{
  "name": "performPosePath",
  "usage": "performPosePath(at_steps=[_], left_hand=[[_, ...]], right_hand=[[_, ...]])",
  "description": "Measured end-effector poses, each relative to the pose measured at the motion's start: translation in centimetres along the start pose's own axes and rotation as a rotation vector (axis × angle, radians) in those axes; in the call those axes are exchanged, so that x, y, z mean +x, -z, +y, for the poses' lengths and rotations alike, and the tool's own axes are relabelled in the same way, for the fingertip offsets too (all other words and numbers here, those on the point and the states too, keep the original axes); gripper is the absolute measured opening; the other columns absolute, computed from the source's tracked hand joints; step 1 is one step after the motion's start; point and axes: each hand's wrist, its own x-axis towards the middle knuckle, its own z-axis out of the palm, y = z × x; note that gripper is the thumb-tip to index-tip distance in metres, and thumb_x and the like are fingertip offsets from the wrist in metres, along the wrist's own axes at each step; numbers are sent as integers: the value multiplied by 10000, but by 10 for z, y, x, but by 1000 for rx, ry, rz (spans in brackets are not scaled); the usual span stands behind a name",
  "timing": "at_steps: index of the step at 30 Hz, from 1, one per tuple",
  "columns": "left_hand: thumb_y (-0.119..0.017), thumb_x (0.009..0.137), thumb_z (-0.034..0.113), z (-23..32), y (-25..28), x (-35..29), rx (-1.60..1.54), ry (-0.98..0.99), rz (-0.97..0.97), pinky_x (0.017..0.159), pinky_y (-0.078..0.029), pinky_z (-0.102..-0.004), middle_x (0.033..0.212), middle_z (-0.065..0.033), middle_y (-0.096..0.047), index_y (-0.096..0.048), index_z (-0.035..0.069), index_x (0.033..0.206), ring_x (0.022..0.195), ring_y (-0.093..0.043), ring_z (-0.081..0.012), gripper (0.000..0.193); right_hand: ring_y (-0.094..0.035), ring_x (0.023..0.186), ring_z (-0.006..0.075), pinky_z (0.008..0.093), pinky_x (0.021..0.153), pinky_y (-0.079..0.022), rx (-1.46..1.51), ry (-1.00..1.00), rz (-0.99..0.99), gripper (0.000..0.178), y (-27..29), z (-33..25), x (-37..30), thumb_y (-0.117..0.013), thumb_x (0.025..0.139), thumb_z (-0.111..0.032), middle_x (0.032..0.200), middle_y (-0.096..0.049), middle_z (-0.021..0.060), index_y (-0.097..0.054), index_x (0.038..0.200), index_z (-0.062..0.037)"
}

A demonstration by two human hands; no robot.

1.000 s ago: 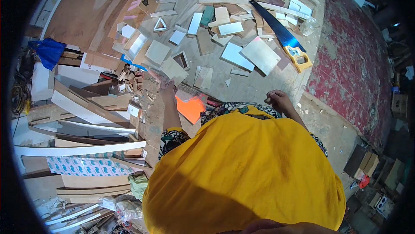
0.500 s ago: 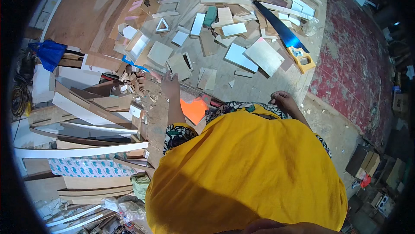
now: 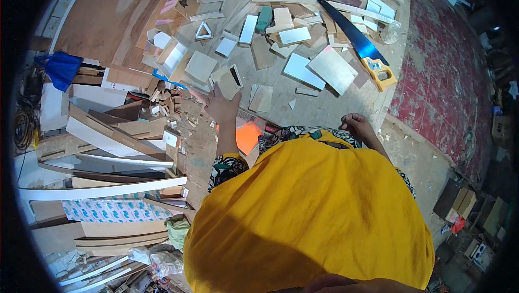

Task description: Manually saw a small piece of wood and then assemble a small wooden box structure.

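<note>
My left hand (image 3: pixel 221 107) reaches over the near left edge of the work table, fingers spread. Its fingertips are at the near side of a small wooden box (image 3: pixel 227 82) with a dark opening on its right side; whether they touch it I cannot tell. A square wooden piece (image 3: pixel 200 66) lies just beyond, to the left. Two thin flat wood pieces (image 3: pixel 263 99) rest to the right of the hand. By the right side of my body, my right hand (image 3: pixel 357 125) is loosely curled, with nothing visible in it. An orange sheet (image 3: pixel 247 137) shows beside my left forearm.
A handsaw (image 3: pixel 354 36) with a yellow handle lies at the table's right. White and wooden offcuts, including a white board (image 3: pixel 304 71), a pale board (image 3: pixel 333 70) and a green block (image 3: pixel 264 18), cover the table. Long curved strips (image 3: pixel 108 189) are stacked at left.
My left hand has moved slightly right, closer to the small box, and its fingers have spread. Less of the orange sheet shows. My right hand has stayed in place.
</note>
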Motion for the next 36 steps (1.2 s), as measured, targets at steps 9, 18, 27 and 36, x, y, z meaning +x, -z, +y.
performPosePath(at_steps=[9, 18, 27, 36], left_hand=[[-731, 608, 477, -12, -14, 7, -103, -27, 64, 862, -439, -510, 1178, -176, -543, -427, 125, 1336, 1105, -498, -370, 864], [-706, 612, 528, 9, 6, 28, 91, 38, -66, 865, -402, -559, 1122, -145, -595, -404, 133, 1347, 1120, -490, -346, 888], [-716, 612, 505, -7, 0, 40, -119, 27, -45, 902, -382, -554, 1160, -151, -580, -366, 129, 1377, 1064, -530, -370, 921], [-722, 678, 440, -11, -8, -15, -95, -71, 316, 881, -417, -495, 1140, -164, -562, -427, 81, 1310, 1043, -547, -330, 785]], right_hand=[[-612, 646, 182, 269, 596, -500, -16, 4, -14, 123, 4, 2, 2, -503, 920, -84, 694, -609, 86, -568, 917, 20], [-551, 517, 115, 229, 509, -459, -29, -9, -5, 141, 5, 4, 3, -524, 924, -144, 701, -630, 51, -595, 898, -25], [-590, 593, 160, 247, 538, -474, -25, -7, -11, 135, 5, 2, 4, -506, 925, -104, 680, -612, 82, -577, 916, 10], [-556, 512, 124, 229, 503, -458, 14, 18, -10, 138, 8, 8, 5, -528, 916, -139, 693, -639, 68, -596, 896, -21]])
